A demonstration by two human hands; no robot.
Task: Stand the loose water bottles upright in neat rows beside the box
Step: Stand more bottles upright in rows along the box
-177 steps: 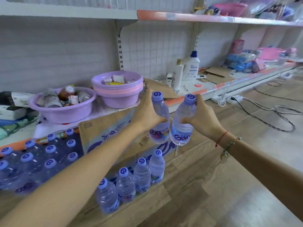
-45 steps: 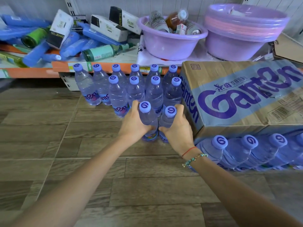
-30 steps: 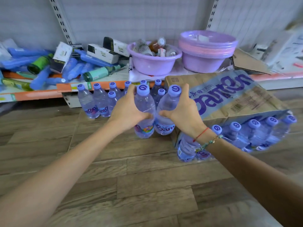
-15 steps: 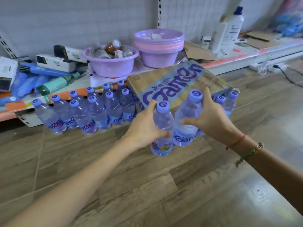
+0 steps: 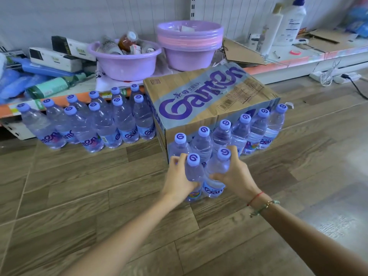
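A brown cardboard box (image 5: 201, 100) with purple lettering sits on the wooden floor. My left hand (image 5: 177, 180) grips one clear water bottle (image 5: 193, 170) with a purple cap. My right hand (image 5: 237, 174) grips a second bottle (image 5: 218, 176) beside it. Both bottles are upright, low at the floor, right in front of a row of several bottles (image 5: 241, 132) standing along the box's front side. Two more rows of upright bottles (image 5: 93, 120) stand to the left of the box.
A low shelf (image 5: 278, 66) behind the box carries two purple basins (image 5: 127, 62), cartons, blue packs and white jugs (image 5: 290, 22). A power strip with cables (image 5: 336, 76) lies on the floor at the far right. Bare floor planks lie in front of me.
Both hands carried the two bottles from the rows left of the box over to its front side and lowered them in front of the row there.
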